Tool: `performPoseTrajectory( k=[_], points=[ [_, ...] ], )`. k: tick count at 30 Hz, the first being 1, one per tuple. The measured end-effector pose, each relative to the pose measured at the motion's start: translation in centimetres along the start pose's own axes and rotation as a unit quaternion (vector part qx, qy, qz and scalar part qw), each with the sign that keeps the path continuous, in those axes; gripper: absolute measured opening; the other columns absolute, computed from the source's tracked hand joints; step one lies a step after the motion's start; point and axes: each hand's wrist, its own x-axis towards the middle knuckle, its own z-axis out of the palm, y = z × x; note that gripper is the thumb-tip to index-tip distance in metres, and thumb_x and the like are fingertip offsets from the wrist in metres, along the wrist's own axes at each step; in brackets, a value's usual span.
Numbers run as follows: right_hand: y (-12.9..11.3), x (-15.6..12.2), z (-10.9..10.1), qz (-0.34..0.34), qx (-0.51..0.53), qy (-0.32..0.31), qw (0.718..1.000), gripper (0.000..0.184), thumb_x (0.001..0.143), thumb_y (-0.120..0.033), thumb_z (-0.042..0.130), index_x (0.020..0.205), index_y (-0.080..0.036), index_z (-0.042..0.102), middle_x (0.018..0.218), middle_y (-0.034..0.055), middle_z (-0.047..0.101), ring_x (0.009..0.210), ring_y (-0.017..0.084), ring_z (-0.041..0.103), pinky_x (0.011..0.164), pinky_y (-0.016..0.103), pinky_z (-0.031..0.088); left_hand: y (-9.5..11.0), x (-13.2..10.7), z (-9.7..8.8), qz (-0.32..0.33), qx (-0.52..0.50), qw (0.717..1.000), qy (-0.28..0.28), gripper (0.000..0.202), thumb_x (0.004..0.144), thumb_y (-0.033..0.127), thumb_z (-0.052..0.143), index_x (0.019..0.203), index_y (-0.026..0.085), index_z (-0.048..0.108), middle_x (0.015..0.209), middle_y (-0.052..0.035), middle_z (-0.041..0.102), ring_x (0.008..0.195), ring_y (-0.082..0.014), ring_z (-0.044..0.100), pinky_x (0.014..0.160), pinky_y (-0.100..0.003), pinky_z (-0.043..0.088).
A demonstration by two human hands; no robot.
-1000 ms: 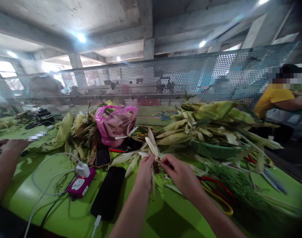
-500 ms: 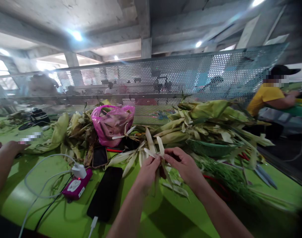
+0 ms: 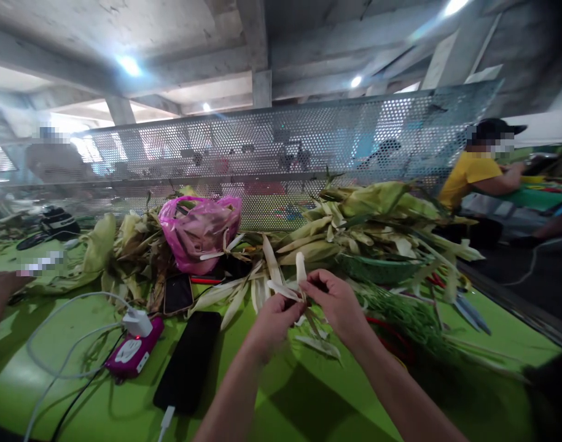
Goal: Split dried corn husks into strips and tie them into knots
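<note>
Pale strips of corn husk (image 3: 301, 267) stand up from between my two hands, above the green table (image 3: 281, 393). My left hand (image 3: 281, 312) pinches the lower part of the husk strips, one of which points to the left. Close beside it, my right hand (image 3: 325, 291) has thumb and fingertips closed on the upright strip. Just behind my hands, long dry husks (image 3: 234, 301) fan out on the table. Loose husk scraps (image 3: 320, 347) lie beneath my right hand.
A black phone (image 3: 188, 362) and purple power strip (image 3: 136, 353) lie to the left. Behind are a pink bag (image 3: 200, 236) and a husk heap (image 3: 377, 221) over a green basket (image 3: 382, 270). Scissors (image 3: 469, 313) and green string (image 3: 409, 313) lie right. A co-worker (image 3: 481, 166) sits beyond.
The whole view has shifted slightly, so things appear further left. My right fingers have moved up against the upright husk strip, while my left hand keeps its pinch.
</note>
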Motion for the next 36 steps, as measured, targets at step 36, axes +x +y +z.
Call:
performPoseTrajectory(
  k=[36],
  points=[
    [-1.0, -0.1, -0.3, -0.180, -0.144, 0.036, 0.973, 0.014, 0.083, -0.030, 0.059, 0.095, -0.023, 0.063, 0.127, 0.0109, 0.049, 0.121, 0.028, 0.045, 0.103, 0.045, 0.035, -0.7, 0.1, 0.1, -0.027, -0.009, 0.999, 0.019, 0.028, 0.074, 0.041, 0.068, 0.078, 0.013, 0.068, 0.061, 0.0010, 0.053, 0.056, -0.0088, 0.038, 0.056, -0.024, 0.028]
  ],
)
